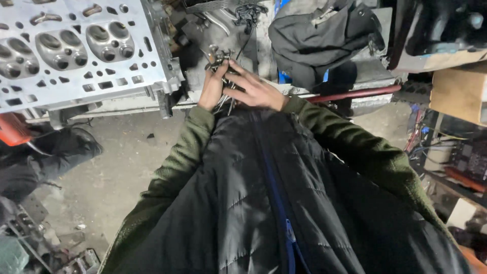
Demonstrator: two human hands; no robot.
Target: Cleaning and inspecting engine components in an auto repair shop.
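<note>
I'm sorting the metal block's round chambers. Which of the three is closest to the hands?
The rightmost chamber, nearest the block's right edge; the other two lie farther left from the left hand and right hand.

brown cardboard box [459,91] | right edge, on shelf | white box corner [461,213] | lower right

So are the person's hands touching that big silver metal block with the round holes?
No, both hands hold a bunch of thin metal parts off to the right of the metal block, with a gap between them.

We see a bundle of slim metal valves [223,76], stems roughly upright and splayed, heads uppermost, at the workbench edge.
</note>
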